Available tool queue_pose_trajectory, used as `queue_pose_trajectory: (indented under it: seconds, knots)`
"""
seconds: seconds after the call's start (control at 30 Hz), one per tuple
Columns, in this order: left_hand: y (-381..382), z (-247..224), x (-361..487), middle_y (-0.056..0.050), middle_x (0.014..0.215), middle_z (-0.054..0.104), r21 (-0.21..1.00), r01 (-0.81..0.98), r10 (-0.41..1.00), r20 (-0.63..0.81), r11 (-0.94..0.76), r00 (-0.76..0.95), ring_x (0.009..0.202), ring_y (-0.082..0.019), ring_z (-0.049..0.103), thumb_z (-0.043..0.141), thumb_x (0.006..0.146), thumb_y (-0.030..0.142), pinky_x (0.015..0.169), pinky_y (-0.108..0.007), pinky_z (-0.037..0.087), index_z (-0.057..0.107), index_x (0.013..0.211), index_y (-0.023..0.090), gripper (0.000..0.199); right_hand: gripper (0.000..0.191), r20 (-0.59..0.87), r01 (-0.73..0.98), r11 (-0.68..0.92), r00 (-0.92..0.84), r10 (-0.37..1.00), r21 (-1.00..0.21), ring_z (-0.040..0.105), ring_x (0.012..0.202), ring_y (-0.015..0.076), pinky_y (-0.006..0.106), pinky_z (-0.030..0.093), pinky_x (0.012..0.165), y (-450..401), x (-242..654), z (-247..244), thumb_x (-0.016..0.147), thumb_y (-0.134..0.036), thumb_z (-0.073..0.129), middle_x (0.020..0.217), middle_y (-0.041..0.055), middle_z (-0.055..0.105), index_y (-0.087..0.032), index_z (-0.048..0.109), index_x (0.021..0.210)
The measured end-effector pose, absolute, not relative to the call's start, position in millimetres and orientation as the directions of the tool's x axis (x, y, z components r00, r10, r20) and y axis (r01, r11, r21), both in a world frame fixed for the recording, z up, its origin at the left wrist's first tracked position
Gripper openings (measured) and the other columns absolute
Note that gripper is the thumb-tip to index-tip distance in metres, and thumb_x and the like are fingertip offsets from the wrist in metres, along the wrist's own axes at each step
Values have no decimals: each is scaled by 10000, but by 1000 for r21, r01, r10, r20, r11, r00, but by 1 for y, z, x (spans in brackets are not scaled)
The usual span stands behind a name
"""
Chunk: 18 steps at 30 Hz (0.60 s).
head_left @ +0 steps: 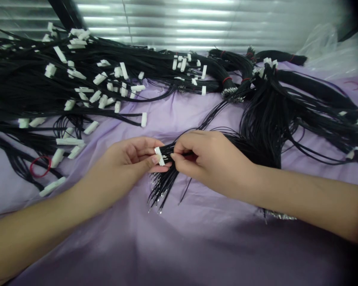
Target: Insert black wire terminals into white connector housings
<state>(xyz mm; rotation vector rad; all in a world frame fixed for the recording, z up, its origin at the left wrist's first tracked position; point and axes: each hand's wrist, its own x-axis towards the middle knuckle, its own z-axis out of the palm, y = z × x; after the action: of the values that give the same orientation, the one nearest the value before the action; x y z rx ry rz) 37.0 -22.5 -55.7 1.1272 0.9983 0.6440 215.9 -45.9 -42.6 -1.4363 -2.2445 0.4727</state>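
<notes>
White plastic connector (pixel 159 155) sits pinched in your left hand (pixel 128 161) above the lilac-draped counter (pixel 197 246); your right hand (pixel 207 161) grips the thin black wires (pixel 162 182) just behind it; light, limp, slippery strands, so hold near the tips.

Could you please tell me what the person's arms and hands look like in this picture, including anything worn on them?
Both forearms are bare, with no sleeves in view. The left hand and the right hand wear no gloves, and no rings, watch or wristband show. The fingernails look short and unpainted.
</notes>
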Motion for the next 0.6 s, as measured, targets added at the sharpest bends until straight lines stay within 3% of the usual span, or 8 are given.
queue_pose_trajectory:
  seconds: [0.13, 0.37, 0.6]
  knots:
    - [-22, -57, 37, 11, 813, 749, 940, 57, 833, -324, 336, 448, 749, -118, 709, 681, 787, 133, 742, -169, 567, 693, 863, 203, 104, 112, 177, 776, 389, -348, 921, -497, 420, 530, 67, 220, 291, 534, -46, 215, -43, 757, -140, 550, 616, -20, 560, -138, 597, 655]
    - [-22, -58, 36, 39, 787, 745, 942, 16, 821, -299, 334, 487, 740, -88, 701, 689, 787, 123, 680, -101, 549, 713, 870, 244, 149, 117, 187, 720, 441, -408, 894, -536, 450, 556, 67, 207, 306, 527, -44, 220, -45, 770, -140, 555, 633, -30, 577, -146, 611, 668]
    - [-21, -60, 34, 13, 855, 750, 933, 40, 810, -332, 359, 483, 797, -108, 709, 655, 816, 108, 743, -134, 567, 692, 921, 201, 145, 147, 248, 754, 471, -401, 882, -457, 502, 616, 87, 220, 351, 591, -43, 218, -46, 837, -169, 543, 708, 11, 624, -117, 651, 751]
